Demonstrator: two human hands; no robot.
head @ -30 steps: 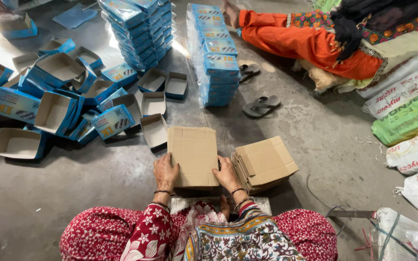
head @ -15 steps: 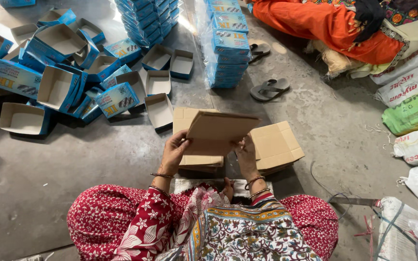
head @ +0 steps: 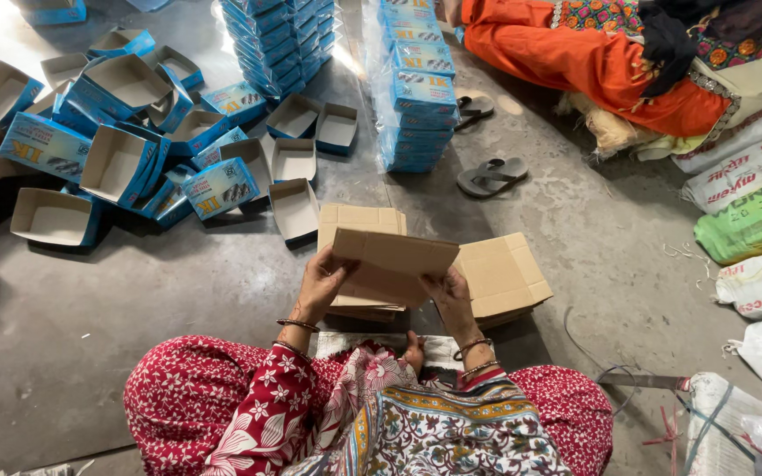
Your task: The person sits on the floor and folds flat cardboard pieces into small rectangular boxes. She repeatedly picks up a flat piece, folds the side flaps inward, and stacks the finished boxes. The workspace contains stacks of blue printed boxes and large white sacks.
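Two hands lift one flat cardboard blank off a brown stack.

Both the left hand (head: 324, 284) and the right hand (head: 448, 295) are closed on the cardboard blank (head: 392, 264), thumbs on top and fingers hidden beneath, holding it tilted just above the stack of blanks (head: 360, 222) on the concrete floor (head: 178, 308). A second stack (head: 500, 275) lies just beside it on the right. Because the grip sits only at the near edge, the sheet could likely sag, crease, or slide out. A stuck second sheet might come up too. The heap of blue boxes (head: 116, 159) to the left and the sandals (head: 491, 176) lie well apart.
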